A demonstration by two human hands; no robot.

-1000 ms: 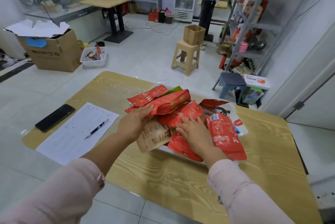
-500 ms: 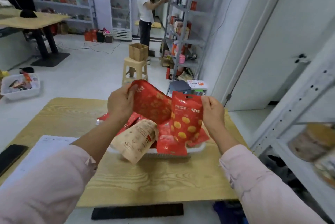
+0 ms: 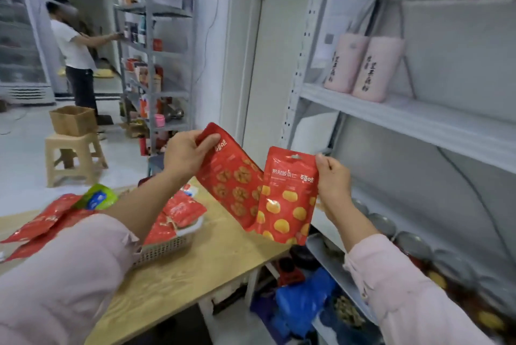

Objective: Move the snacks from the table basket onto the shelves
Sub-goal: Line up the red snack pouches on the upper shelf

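My left hand (image 3: 185, 153) grips the top of a red snack pouch with a walnut print (image 3: 230, 177). In my right hand (image 3: 333, 181) is a second red pouch with yellow nuts printed on it (image 3: 287, 199), pinched at its upper right corner. Both pouches hang in the air beyond the table's right edge, in front of the white metal shelves (image 3: 413, 118). The white mesh basket (image 3: 164, 249) stays on the wooden table (image 3: 195, 275) at lower left, with several red packets (image 3: 178, 210) and a green one (image 3: 97, 198) still in it, partly hidden by my left sleeve.
Two pink tumblers (image 3: 363, 68) stand on the upper shelf. Round tins (image 3: 413, 244) line a lower shelf, and blue bags (image 3: 301, 300) lie on the floor below. Another person (image 3: 74, 54) reaches into a far grey rack (image 3: 156, 60). A beige stool with a box (image 3: 74, 143) stands behind the table.
I lifted two red pouches out of the basket and turned right; they now hang in front of the white shelves instead of over the basket.
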